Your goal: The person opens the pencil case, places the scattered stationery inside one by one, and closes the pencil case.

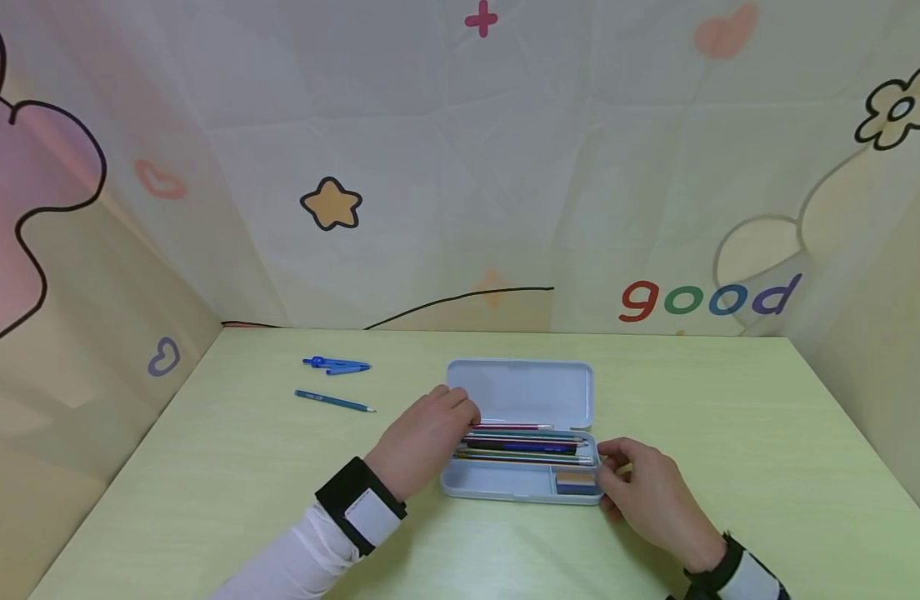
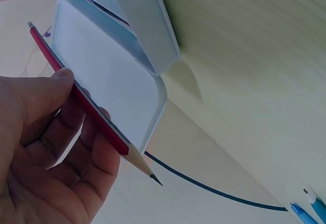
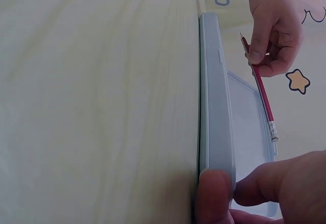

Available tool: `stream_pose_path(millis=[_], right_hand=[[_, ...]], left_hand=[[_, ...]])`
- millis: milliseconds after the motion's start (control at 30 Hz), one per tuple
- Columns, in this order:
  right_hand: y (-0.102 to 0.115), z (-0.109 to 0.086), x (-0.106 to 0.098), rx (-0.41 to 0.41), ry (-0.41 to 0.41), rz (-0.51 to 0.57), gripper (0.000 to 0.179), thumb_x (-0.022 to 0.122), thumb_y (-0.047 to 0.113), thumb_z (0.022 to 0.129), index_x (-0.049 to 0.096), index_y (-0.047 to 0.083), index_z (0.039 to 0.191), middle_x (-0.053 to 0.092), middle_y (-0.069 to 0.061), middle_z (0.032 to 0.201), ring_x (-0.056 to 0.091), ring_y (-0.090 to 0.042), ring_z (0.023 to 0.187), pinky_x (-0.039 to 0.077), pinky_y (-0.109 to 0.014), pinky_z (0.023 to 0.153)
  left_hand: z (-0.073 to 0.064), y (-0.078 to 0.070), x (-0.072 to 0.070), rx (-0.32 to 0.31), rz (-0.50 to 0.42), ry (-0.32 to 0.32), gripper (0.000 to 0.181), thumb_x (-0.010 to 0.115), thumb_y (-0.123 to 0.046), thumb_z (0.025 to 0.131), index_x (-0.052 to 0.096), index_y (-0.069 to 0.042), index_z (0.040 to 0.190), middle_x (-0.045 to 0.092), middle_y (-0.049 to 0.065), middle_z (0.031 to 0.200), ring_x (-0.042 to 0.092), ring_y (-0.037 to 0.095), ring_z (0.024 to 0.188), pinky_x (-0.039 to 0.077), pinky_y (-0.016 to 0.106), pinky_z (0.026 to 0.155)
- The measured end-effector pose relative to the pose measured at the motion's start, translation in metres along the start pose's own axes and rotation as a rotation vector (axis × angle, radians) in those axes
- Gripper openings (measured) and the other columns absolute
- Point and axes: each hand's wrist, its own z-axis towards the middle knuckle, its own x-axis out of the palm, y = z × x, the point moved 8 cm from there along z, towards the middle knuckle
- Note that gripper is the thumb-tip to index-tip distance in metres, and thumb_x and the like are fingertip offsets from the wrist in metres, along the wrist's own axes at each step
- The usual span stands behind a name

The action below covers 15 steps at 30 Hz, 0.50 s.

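A red pencil (image 2: 104, 122) with a sharpened tip and an eraser end is pinched between the thumb and fingers of my left hand (image 1: 428, 437). In the right wrist view, the same pencil (image 3: 262, 92) hangs above the open pencil case (image 3: 216, 91). My right hand (image 1: 651, 492) holds the case by its right end, thumb and fingers on the wall. Inside the light blue case (image 1: 497, 481) lie several pencils (image 1: 523, 447), plus an eraser (image 1: 575, 483) in the small front-right compartment. The case's lid (image 1: 527, 392) lies folded back behind it.
Left of the case on the pale wooden table (image 1: 205, 500) lie a blue compass (image 1: 336, 365) and a blue pencil (image 1: 334, 401). A printed cloth backdrop (image 1: 430, 167) rises along the table's back edge and sides.
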Motion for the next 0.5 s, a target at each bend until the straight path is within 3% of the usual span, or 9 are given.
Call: stream_pose_path(millis=[500], right_hand=[[0.0,0.001,0.0,0.003,0.002,-0.004,0.035,0.065,0.007,0.1,0.062,-0.007,0.133,0.063,-0.008,0.096,0.064,-0.019,0.064,0.056,-0.028,0.058]], left_hand=[[0.014,-0.01,0.01,0.009,0.035,0.031,0.016,0.072,0.001,0.099,0.075,-0.012,0.106,0.068,0.0,0.101,0.058,0.016,0.093,0.053,0.026,0.088]])
